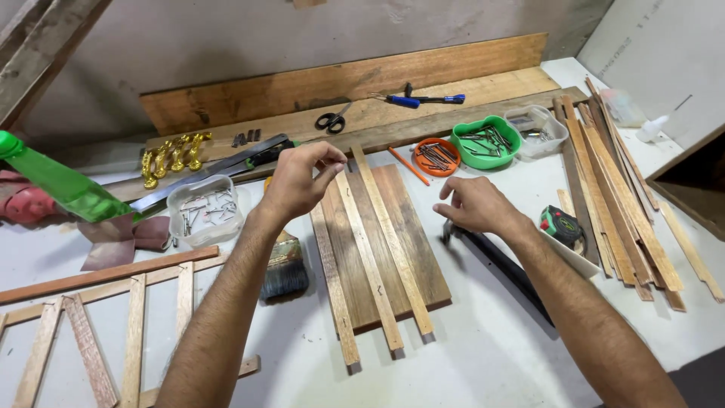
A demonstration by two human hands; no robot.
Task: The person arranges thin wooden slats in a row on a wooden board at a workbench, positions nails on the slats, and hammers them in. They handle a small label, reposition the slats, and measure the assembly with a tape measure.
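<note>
**Two hands above a wooden panel with three thin slats**

We see the left hand (296,181) raised over the far left corner of a dark wooden panel (385,249), its fingers curled and its thumb and forefinger pinched together; whether anything tiny sits between them we cannot tell. Just beneath that pinch lie three thin pale slats (370,261), laid lengthwise across the panel and jutting past its near edge. Just beside the left wrist, on the outer side, a wide paintbrush (285,268) rests on the white table (483,355).

The right hand (476,205) hangs loosely open to the right of the panel, grasping nothing, fingers bent downward. Directly under it lies a hammer (491,261) with a dark handle, near the fingers but apart from them. Beyond its wrist sits a green tape measure (563,225), and further right a heap of wood strips (615,189).

Past both hands stand an orange dish of nails (436,156), a green tub (487,141) and black scissors (333,119).
</note>
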